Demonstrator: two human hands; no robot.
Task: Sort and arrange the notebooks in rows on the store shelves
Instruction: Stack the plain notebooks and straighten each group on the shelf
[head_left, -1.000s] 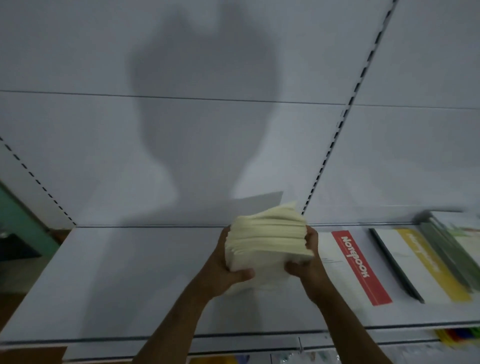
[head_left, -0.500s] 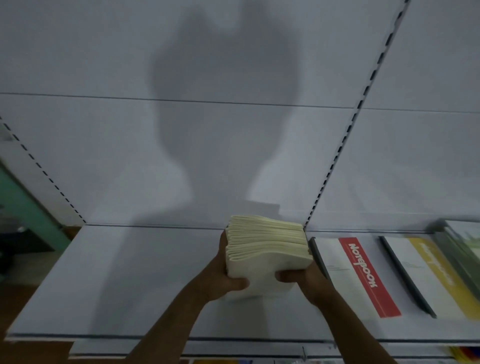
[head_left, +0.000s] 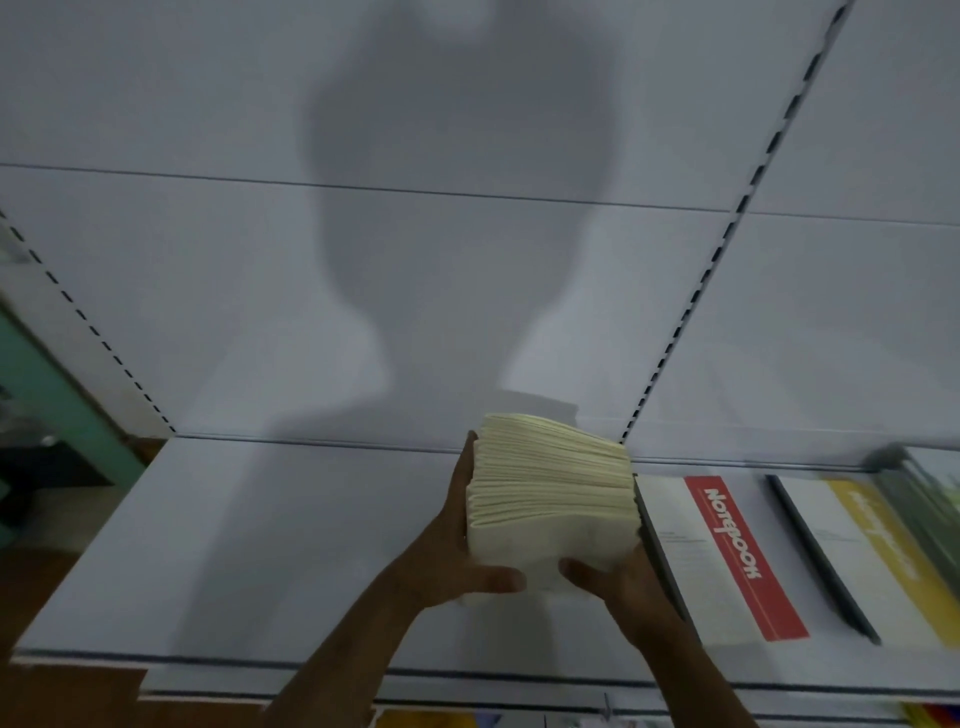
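In the head view, the left hand (head_left: 452, 551) and the right hand (head_left: 618, 587) are gripping a thick stack of notebooks (head_left: 553, 499) between them, the fingers curling round its sides and the thumbs lying on the near face. The cream page edges are facing the camera. Compared with a second ago, the stack is sitting lower and more square: then the pages were fanning up and the top was tilting, now the edges are lying more level and the bottom is resting on, or very near, the shelf (head_left: 260, 545). It has also come closer to the red-band notebook (head_left: 722, 556), so its right side is now almost touching that cover. I judge that the person is setting the stack down to begin a new pile at the left end of the row, with the yellow-band notebook (head_left: 878, 561) lying further right.

The covers in the stack are not showing, so their kind is hard to tell. Whether the bottom is really touching the shelf is hidden by the hands. At the right edge, greenish notebooks are blurred and cut off. The lower shelf is only showing as a thin strip.
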